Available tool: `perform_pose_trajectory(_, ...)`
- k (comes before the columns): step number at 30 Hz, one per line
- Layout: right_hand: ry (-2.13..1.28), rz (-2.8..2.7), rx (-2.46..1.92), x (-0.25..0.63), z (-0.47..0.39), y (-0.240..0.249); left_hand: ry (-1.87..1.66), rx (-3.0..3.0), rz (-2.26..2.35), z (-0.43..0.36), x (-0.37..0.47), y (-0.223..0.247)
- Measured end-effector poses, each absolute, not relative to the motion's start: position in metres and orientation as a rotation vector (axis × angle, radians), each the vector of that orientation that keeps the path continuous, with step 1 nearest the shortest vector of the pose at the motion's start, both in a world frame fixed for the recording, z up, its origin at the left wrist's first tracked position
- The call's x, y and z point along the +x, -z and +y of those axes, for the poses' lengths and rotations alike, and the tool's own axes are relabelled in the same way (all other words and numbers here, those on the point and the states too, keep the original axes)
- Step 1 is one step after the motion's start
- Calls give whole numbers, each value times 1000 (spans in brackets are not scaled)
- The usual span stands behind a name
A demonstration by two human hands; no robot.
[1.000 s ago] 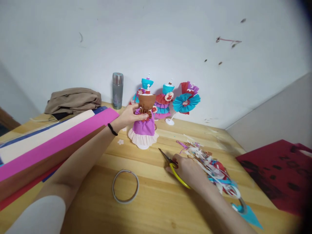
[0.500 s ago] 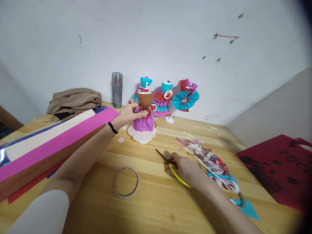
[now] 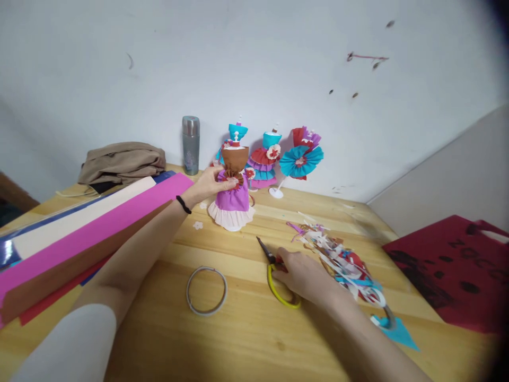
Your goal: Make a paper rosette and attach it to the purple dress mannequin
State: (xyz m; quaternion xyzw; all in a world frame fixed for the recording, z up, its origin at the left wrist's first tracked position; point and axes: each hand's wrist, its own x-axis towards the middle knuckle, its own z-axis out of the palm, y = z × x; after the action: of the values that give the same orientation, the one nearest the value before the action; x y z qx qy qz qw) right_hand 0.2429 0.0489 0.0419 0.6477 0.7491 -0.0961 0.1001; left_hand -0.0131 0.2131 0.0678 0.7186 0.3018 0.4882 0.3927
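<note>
My left hand point(image 3: 210, 184) is closed on the waist of a small dress form point(image 3: 234, 199), with the thumb at a brown and red paper rosette point(image 3: 237, 179). The form wears a brown top, a purple skirt and a pale ruffled hem, and it stands upright on the table. Lower right, my right hand point(image 3: 304, 273) grips the scissors point(image 3: 274, 270) by their yellow handles, close to the tabletop. Their dark blades point up and left, towards the dress form, and look closed. A roll of tape point(image 3: 207, 268) lies flat between my forearms.
Behind stand other dressed forms point(image 3: 272, 156), one with a big blue rosette point(image 3: 301, 162), and a flask point(image 3: 191, 146). Coloured paper sheets point(image 3: 99, 228) and brown cloth point(image 3: 125, 162) lie left. Paper scraps point(image 3: 345, 260) are heaped right, before a red bag point(image 3: 449, 270).
The scissors have turned in my right hand, their yellow handles swinging left and down, with the blades lying steeper. My left hand stays on the dress form, which has tilted very slightly.
</note>
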Motion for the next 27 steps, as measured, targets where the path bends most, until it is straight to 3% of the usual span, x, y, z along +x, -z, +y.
perform_pose_trajectory(9,93,2181,1864,220,45,-56,-1246,1830,745,217,-16,-66)
perform_pose_trajectory(16,331,2451,1674,190,51,-60,-1190,1747,655,209,-8,-69)
perform_pose_trajectory(27,397,2455,1623,173,50,-54,-1167,1849,645,210,0,-73)
